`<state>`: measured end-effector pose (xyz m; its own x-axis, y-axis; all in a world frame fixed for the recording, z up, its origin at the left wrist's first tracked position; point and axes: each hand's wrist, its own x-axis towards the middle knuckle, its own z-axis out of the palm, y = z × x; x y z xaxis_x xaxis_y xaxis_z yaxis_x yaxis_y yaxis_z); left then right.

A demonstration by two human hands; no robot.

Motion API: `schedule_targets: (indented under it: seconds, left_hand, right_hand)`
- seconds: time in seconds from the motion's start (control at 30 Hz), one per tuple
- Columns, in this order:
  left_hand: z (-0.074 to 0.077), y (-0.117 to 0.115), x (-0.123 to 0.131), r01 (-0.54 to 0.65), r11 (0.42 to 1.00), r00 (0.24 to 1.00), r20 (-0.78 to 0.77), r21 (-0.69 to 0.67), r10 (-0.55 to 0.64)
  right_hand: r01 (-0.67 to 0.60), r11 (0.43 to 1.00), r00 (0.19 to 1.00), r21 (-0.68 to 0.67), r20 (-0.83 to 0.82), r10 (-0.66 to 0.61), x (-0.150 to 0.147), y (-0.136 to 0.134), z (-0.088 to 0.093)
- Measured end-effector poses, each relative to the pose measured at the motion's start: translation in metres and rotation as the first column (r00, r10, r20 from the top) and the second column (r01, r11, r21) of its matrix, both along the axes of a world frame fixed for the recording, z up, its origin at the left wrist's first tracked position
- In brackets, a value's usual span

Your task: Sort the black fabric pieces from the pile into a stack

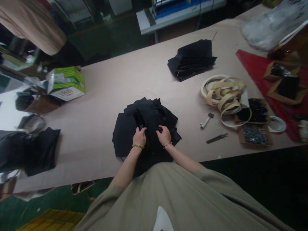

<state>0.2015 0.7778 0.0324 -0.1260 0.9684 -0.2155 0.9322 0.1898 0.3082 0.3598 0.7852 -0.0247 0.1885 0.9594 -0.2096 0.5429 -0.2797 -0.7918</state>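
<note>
Left grip [139, 136] and right grip [164, 134] curl on a heap of black cloth pieces [125, 136] at twelve o'clock on the bench [120, 83], pinching or not unclear; light, limp, best taken at edges.

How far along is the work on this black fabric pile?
One squared-up stack of black fabric already lies up the table and looks done. In hand, the left hand and right hand are on the loose black pile. Apparently left: that pile, plus another black heap at the table's left end.
</note>
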Motion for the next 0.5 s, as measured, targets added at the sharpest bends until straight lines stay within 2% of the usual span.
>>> schedule_targets:
  seconds: [0.07,0.2,0.3,0.4,0.43,0.5]
  left_hand:
    - [-0.002,-0.002,0.004,0.031,0.999,0.999,0.01,-0.032,-0.03]
    - [-0.01,-0.003,0.008,-0.021,1.0,0.987,0.156,-0.018,0.024]
    - [-0.021,-0.002,0.005,-0.092,0.996,0.949,0.305,0.019,0.082]
    - [-0.032,0.0,-0.006,-0.203,0.979,0.903,0.389,0.008,0.184]
    - [-0.035,0.0,-0.011,-0.235,0.972,0.892,0.396,-0.006,0.218]
    - [-0.036,-0.001,-0.019,-0.278,0.96,0.885,0.382,-0.024,0.266]
  right_hand:
    - [0.025,0.999,0.999,0.031,0.023,-0.026,0.0,-0.001,0.002]
    - [0.004,0.997,0.999,0.074,0.044,-0.008,-0.008,-0.009,0.011]
    - [-0.152,0.984,0.983,0.097,-0.083,0.161,-0.017,-0.017,0.018]
    - [-0.314,0.935,0.915,0.164,-0.209,0.344,-0.023,-0.023,0.02]
    - [-0.317,0.931,0.914,0.18,-0.204,0.351,-0.022,-0.024,0.019]
    - [-0.242,0.953,0.959,0.181,-0.106,0.263,-0.017,-0.022,0.015]
